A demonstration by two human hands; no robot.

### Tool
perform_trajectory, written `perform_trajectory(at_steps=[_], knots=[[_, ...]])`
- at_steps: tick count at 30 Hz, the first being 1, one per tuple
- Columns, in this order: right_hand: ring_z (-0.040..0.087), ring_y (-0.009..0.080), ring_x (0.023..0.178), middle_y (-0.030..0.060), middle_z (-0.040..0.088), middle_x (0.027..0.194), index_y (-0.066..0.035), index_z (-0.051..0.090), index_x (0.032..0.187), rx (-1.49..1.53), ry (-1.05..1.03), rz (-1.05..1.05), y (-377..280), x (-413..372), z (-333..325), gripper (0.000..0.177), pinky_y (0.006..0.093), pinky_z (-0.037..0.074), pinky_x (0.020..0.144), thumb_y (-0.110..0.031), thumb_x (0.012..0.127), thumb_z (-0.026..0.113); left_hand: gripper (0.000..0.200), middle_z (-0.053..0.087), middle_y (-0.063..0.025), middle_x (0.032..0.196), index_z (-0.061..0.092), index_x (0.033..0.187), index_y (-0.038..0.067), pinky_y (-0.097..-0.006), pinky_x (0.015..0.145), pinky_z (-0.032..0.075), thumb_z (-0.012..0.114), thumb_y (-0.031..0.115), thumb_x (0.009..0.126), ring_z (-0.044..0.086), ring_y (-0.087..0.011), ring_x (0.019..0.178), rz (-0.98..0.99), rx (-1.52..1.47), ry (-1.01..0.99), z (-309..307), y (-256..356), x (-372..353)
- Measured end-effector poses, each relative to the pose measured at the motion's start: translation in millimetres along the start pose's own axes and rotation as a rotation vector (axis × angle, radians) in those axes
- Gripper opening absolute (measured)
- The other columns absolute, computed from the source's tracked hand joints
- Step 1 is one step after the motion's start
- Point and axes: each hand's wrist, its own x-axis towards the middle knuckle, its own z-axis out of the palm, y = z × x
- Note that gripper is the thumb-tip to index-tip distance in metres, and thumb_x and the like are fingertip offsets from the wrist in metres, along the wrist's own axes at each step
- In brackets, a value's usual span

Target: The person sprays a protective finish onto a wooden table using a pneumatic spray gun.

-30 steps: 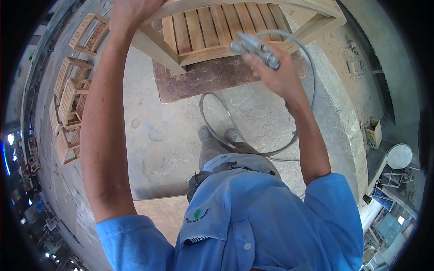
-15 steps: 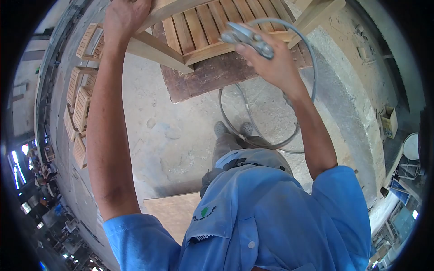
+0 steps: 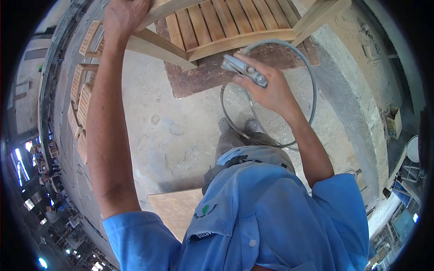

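Note:
At the top left, my left hand [image 3: 126, 17] is closed on the frame of a wooden chair [image 3: 176, 10], its fingertips partly hidden. The chair has a slatted seat [image 3: 226, 20] and pale legs, and stands over a dark brown board [image 3: 190, 81]. My right hand [image 3: 273, 90] is wrapped round a grey metal air tool [image 3: 245, 69]. The tool is in front of the seat's near edge, apart from it, its head pointing left. A grey hose [image 3: 313, 77] curves near my right hand and loops down by my feet.
Several slatted wooden pieces [image 3: 83, 99] stand along the left side. A flat wooden board [image 3: 176, 205] lies by my legs. The hose loops close to my shoes [image 3: 251, 125] on the dusty concrete floor. A cardboard box [image 3: 393, 122] is at the right.
My right hand has drawn the air tool back from the seat slats, down toward my body. My left hand keeps its hold on the chair.

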Motion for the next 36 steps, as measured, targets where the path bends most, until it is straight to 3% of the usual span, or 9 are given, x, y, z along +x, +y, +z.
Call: perform_trajectory(at_steps=[8, 9, 12, 13, 16, 21, 29, 32, 36], knots=[[0.062, 0.0086, 0.076, 0.0045, 0.069, 0.083, -0.004, 0.058, 0.132, 0.357, 0.084, 0.057, 30, -59, -32, 0.050, 0.0255, 0.052, 0.067, -0.034, 0.094, 0.066, 0.033, 0.062, -0.0107, 0.124, 0.059, 0.126, 0.018, -0.0393, 0.092, 0.052, 0.056, 0.020, 0.093, 0.064, -0.0333, 0.105, 0.164, 0.048, -0.091, 1, -30, 14], [0.061, 0.0076, 0.074, 0.0035, 0.067, 0.080, -0.003, 0.059, 0.130, 0.394, 0.075, 0.074, 27, -64, -35, 0.051, 0.0244, 0.050, 0.063, -0.038, 0.094, 0.064, 0.034, 0.066, -0.0116, 0.115, 0.062, 0.124, 0.014, -0.0385, 0.090, 0.051, 0.057, 0.028, 0.094, 0.065, -0.0336, 0.101, 0.868, 0.439, -0.013, -2, -63, 32], [0.058, 0.0057, 0.066, 0.0014, 0.065, 0.075, -0.001, 0.060, 0.125, 0.483, 0.057, 0.083, 17, -76, -48, 0.056, 0.0217, 0.045, 0.051, -0.047, 0.094, 0.062, 0.039, 0.070, -0.0156, 0.107, 0.068, 0.114, 0.012, -0.0400, 0.080, 0.054, 0.057, 0.044, 0.093, 0.068, -0.0352, 0.092, 0.774, 0.437, -0.282, -15, -42, 53], [0.058, 0.0059, 0.065, 0.0015, 0.065, 0.076, -0.001, 0.061, 0.124, 0.498, 0.057, 0.060, 17, -78, -49, 0.058, 0.0214, 0.044, 0.049, -0.050, 0.093, 0.062, 0.045, 0.071, -0.0170, 0.097, 0.070, 0.108, 0.009, -0.0390, 0.079, 0.053, 0.058, 0.049, 0.091, 0.068, -0.0320, 0.089, 0.301, 0.161, -0.370, -16, -26, 53], [0.057, 0.0062, 0.061, 0.0022, 0.066, 0.077, 0.001, 0.060, 0.124, 0.530, 0.089, -0.065, 3, -82, -53, 0.062, 0.0206, 0.042, 0.047, -0.052, 0.092, 0.062, 0.049, 0.071, -0.0181, 0.097, 0.071, 0.106, 0.006, -0.0381, 0.081, 0.052, 0.059, 0.051, 0.090, 0.069, -0.0286, 0.088, 0.142, 0.260, -0.491, -24, -8, 59], [0.057, 0.0074, 0.059, 0.0036, 0.067, 0.076, 0.003, 0.057, 0.128, 0.598, 0.135, -0.337, -33, -75, -48, 0.056, 0.0223, 0.045, 0.052, -0.041, 0.094, 0.063, 0.048, 0.069, -0.0111, 0.093, 0.067, 0.115, 0.004, -0.0337, 0.083, 0.049, 0.056, 0.046, 0.095, 0.063, -0.0188, 0.088, 0.189, 0.285, -0.640, -13, -42, 93], [0.061, 0.0090, 0.065, 0.0057, 0.069, 0.075, -0.004, 0.069, 0.116, 0.371, 0.119, 0.219, 94, -89, 28, 0.042, 0.0285, 0.049, 0.063, -0.036, 0.089, 0.070, 0.036, 0.069, -0.0140, 0.090, 0.069, 0.090, 0.005, -0.0372, 0.077, 0.051, 0.049, 0.034, 0.094, 0.066, -0.0234, 0.088, 0.503, 0.563, -0.631, -21, 3, 61], [0.062, 0.0091, 0.069, 0.0070, 0.070, 0.080, -0.004, 0.068, 0.117, 0.418, 0.155, 0.350, 105, -106, 41, 0.040, 0.0286, 0.050, 0.065, -0.033, 0.089, 0.069, 0.034, 0.070, -0.0106, 0.089, 0.069, 0.088, 0.006, -0.0331, 0.074, 0.051, 0.049, 0.032, 0.095, 0.066, -0.0191, 0.086, 0.279, 0.290, -0.511, -34, 29, 34], [0.064, 0.0092, 0.074, 0.0072, 0.071, 0.085, -0.005, 0.068, 0.119, 0.395, 0.241, 0.350, 74, -119, 62, 0.040, 0.0286, 0.051, 0.068, -0.032, 0.089, 0.070, 0.053, 0.069, -0.0117, 0.092, 0.066, 0.114, 0.003, -0.0340, 0.084, 0.049, 0.054, 0.050, 0.095, 0.062, -0.0190, 0.088, 0.374, 0.030, -0.413, -18, -20, 44]])
